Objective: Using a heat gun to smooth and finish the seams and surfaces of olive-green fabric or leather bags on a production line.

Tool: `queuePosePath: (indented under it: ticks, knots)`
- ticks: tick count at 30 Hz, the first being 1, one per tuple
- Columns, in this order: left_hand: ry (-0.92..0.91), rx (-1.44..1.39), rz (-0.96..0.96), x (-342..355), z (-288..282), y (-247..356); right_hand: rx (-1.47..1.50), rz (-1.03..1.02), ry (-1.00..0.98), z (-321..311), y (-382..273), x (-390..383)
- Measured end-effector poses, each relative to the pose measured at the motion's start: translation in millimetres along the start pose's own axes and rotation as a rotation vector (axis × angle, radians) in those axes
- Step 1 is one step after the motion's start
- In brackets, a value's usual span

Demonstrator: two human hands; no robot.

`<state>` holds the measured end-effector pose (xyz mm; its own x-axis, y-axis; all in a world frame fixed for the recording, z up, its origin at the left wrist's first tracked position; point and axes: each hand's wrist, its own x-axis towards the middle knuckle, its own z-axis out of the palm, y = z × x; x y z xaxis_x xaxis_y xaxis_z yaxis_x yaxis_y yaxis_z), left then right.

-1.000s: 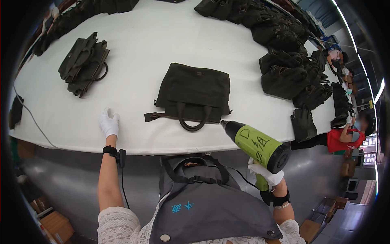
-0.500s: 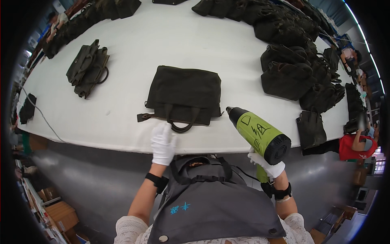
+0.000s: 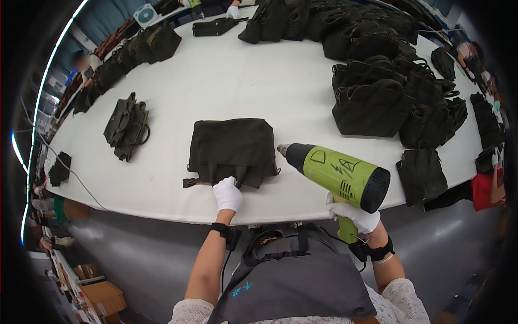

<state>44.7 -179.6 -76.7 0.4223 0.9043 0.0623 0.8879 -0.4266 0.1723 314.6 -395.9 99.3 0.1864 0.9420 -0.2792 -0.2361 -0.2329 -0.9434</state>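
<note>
A dark olive fabric bag [image 3: 231,143] lies flat on the white table [image 3: 167,200], its handles toward me. My white-gloved left hand [image 3: 227,194] is closed on a strap of its handle at the lower edge. In my gloved right hand [image 3: 359,215] is a green heat gun [image 3: 332,167] with a black back end, its metal nozzle pointing left, just right of the bag's upper right part. A folded pile of similar bags [image 3: 124,127] sits to the left.
Many dark bags [image 3: 372,108] crowd the table's right side; a row [image 3: 159,43] lines the far left edge. A grey cord [image 3: 65,164] crosses the left side. Co-workers sit around the edges, one in red [image 3: 485,189]; another's gloved hand [image 3: 233,12] shows at the back.
My left hand has moved right from bare table onto the bag's handle. The heat gun is still in my right hand. The view has shifted, showing more of the far edge.
</note>
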Motion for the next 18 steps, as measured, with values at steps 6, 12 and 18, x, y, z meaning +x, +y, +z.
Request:
queuePosePath:
  ticks: [6,12,18]
  knots:
    - [0.106,-0.617,-0.103,-35.3,-14.0,-47.1,-0.017,-0.076,0.014,-13.0,-13.3,-8.0]
    - [-0.024,-0.816,-0.188,-40.1,-44.9,-56.0,0.155,-0.172,-0.048,-6.2,-20.8,-27.2]
    - [-0.016,-0.999,-0.272,-40.4,-70.2,-52.3,0.056,-0.221,-0.092,11.6,-16.7,-28.4]
